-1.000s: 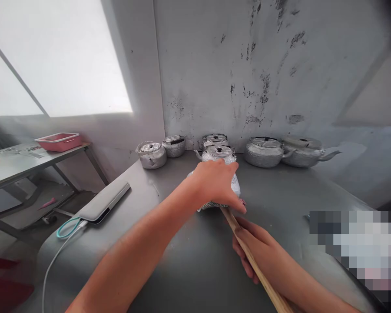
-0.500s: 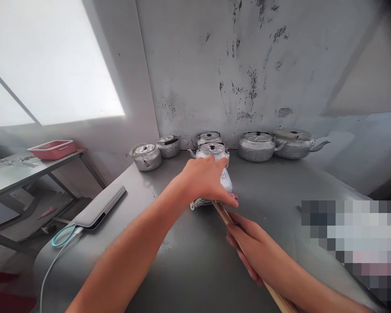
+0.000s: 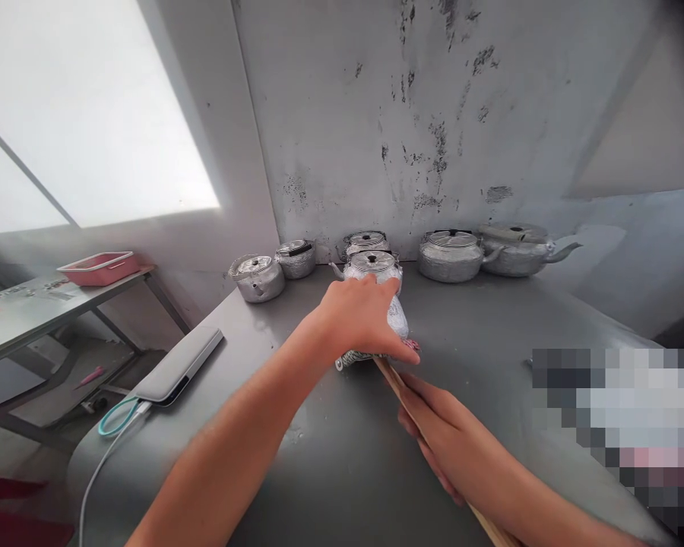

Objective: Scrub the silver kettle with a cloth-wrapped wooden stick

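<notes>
My left hand (image 3: 362, 315) reaches forward with its thumb and fingers spread. It covers part of a whitish, rounded object (image 3: 397, 317); whether the palm rests on it is hidden. Under the wrist a cord-wrapped piece (image 3: 353, 360) with a small ring at its end sticks out, and a bit of pink material (image 3: 413, 346) shows by the thumb. My right hand (image 3: 433, 422) is wrapped round a flat wooden stick (image 3: 388, 376), whose far end goes under my left hand. Just beyond my left fingers stands a silvery kettle (image 3: 372, 262) with a black lid knob.
Other dented metal kettles line the wall: a small kettle (image 3: 258, 279) at left, a wide kettle (image 3: 450, 257) and a long-spouted kettle (image 3: 516, 251) at right. A grey power bank (image 3: 179, 368) with cables lies left on the table. A pink basket (image 3: 99, 270) sits on a side table.
The view has shifted slightly. Both hands keep nearly the same pose, and the wooden stick stays in my right hand.
</notes>
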Action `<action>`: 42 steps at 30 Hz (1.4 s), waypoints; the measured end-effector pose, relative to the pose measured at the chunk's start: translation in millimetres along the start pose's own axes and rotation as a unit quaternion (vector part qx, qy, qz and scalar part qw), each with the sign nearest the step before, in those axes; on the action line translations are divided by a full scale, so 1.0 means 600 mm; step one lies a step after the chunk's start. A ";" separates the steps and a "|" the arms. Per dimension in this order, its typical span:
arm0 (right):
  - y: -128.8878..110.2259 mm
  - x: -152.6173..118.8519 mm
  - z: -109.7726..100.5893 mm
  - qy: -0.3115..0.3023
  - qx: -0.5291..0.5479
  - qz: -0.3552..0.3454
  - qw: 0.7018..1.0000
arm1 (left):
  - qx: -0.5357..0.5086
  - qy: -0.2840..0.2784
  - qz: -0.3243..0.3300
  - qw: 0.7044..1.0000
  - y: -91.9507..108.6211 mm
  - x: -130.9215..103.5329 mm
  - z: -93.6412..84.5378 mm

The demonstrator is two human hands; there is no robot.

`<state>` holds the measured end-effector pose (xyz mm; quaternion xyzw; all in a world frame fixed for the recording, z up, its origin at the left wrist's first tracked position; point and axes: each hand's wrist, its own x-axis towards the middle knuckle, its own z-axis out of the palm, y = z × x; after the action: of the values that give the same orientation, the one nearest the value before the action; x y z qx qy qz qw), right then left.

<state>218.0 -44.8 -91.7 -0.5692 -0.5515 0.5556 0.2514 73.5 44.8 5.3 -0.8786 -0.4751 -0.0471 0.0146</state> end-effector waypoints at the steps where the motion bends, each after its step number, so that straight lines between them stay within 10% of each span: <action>1: -0.001 0.000 0.000 0.002 -0.001 0.000 1.000 | 0.001 0.001 0.000 1.000 0.000 0.000 0.000; 42: 0.008 0.006 -0.002 0.065 -0.125 -0.103 0.985 | -0.007 0.002 -0.001 1.000 -0.007 0.002 0.000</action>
<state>220.1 -42.1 -97.1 -0.5711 -0.6547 0.4155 0.2692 70.5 48.1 5.3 -0.8783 -0.4751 -0.0524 0.0093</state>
